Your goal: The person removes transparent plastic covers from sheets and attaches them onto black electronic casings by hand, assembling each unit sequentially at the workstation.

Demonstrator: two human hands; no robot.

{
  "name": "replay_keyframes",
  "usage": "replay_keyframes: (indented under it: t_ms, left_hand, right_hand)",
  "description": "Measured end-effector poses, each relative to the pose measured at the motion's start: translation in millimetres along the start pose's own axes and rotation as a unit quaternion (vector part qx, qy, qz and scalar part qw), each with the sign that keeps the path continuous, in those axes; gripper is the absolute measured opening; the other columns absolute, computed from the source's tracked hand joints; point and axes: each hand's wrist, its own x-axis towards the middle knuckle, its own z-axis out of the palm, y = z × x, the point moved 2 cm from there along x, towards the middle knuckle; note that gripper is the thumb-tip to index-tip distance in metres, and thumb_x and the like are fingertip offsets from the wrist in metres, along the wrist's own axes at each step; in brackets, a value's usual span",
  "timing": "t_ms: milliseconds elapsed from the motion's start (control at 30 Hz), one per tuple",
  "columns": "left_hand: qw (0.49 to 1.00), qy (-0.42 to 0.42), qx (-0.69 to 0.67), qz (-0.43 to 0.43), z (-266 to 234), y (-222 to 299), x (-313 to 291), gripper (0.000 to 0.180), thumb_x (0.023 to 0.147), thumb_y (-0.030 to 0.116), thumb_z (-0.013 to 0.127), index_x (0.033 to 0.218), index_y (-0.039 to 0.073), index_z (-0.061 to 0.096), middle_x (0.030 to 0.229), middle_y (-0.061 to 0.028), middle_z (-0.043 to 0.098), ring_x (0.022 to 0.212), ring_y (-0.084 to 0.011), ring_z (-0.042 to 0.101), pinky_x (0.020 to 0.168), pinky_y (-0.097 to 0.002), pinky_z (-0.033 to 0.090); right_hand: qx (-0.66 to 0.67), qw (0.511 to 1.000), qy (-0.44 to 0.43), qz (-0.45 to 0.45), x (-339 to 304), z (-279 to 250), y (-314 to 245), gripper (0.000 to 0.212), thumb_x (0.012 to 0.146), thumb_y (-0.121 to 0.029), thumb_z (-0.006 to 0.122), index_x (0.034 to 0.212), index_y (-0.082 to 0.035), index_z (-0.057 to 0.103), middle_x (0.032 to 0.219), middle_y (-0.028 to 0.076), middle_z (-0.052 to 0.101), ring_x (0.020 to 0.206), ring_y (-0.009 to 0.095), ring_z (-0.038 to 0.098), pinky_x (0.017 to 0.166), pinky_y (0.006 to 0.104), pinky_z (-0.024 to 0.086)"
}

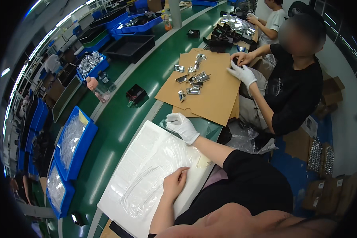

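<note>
A white foam board point(121, 174) lies in front of me, with a crinkled clear plastic film point(148, 182) and thin clear strips over it. My left hand point(175, 183), bare, rests on the board near its right side. Its fingers are curled in, and what they may hold is hidden. Past the board's far right corner, my right hand point(182, 127) wears a white glove. Its fingers are bent and apart, above the green tabletop point(206, 127) and close to a piece of clear film; I see nothing gripped in them.
Shiny metal parts point(193, 91) lie on brown cardboard point(216, 105) to the right, where a co-worker point(293, 83) handles a small dark piece. Blue trays point(92, 133) of clear plastic stand at left. A black box point(136, 94) and a pink-topped bottle point(97, 88) are farther off.
</note>
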Motion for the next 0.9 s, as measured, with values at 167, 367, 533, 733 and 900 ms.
replay_keyframes:
  t_ms: [167, 367, 533, 733, 900]
  left_hand:
    - [1.000, -0.007, 0.001, -0.004, -3, 4, -5, 0.022, 0.098, 0.019, 0.060, 0.116, 0.016, 0.072, 0.067, -0.0036, 0.060, 0.057, -0.0195, 0.055, 0.060, -0.0292, 0.046]
    - [0.999, -0.030, 0.023, 0.008, -5, 7, 0, 0.023, 0.098, 0.020, 0.059, 0.118, 0.016, 0.071, 0.068, -0.0034, 0.062, 0.058, -0.0195, 0.057, 0.061, -0.0293, 0.046]
    - [1.000, -0.014, 0.016, 0.005, -5, 3, -6, 0.023, 0.099, 0.020, 0.058, 0.118, 0.016, 0.071, 0.069, -0.0031, 0.063, 0.059, -0.0196, 0.058, 0.061, -0.0291, 0.046]
    - [1.000, -0.018, 0.005, 0.011, -3, 5, -4, 0.023, 0.098, 0.020, 0.058, 0.117, 0.015, 0.071, 0.070, -0.0032, 0.064, 0.059, -0.0202, 0.058, 0.061, -0.0295, 0.047]
    - [0.999, -0.025, 0.004, 0.020, -3, 4, -3, 0.022, 0.098, 0.020, 0.059, 0.116, 0.015, 0.071, 0.069, -0.0035, 0.063, 0.058, -0.0199, 0.058, 0.060, -0.0293, 0.046]
  right_hand:
    - [-0.038, 0.996, -0.075, 0.037, -7, 0, -8, 0.039, 0.095, -0.002, 0.065, 0.133, -0.004, 0.058, 0.117, 0.011, 0.067, 0.097, 0.016, 0.065, 0.091, 0.0280, 0.053]
    - [0.000, 0.994, -0.091, 0.066, 0, -13, -3, 0.036, 0.095, -0.002, 0.065, 0.130, -0.006, 0.059, 0.119, 0.010, 0.065, 0.097, 0.016, 0.065, 0.091, 0.0290, 0.054]
    - [0.219, 0.964, -0.075, 0.130, 3, -12, 0, 0.028, 0.096, -0.003, 0.064, 0.123, -0.006, 0.058, 0.113, 0.009, 0.065, 0.094, 0.016, 0.065, 0.084, 0.0297, 0.055]
    - [0.105, 0.979, -0.123, 0.125, -7, -10, -9, 0.024, 0.096, -0.010, 0.068, 0.116, -0.007, 0.056, 0.103, 0.006, 0.064, 0.085, 0.013, 0.064, 0.077, 0.0273, 0.056]
    - [0.005, 0.982, -0.122, 0.144, -1, -12, -1, 0.027, 0.095, -0.011, 0.069, 0.117, -0.006, 0.055, 0.100, 0.006, 0.063, 0.077, 0.012, 0.063, 0.073, 0.0261, 0.055]
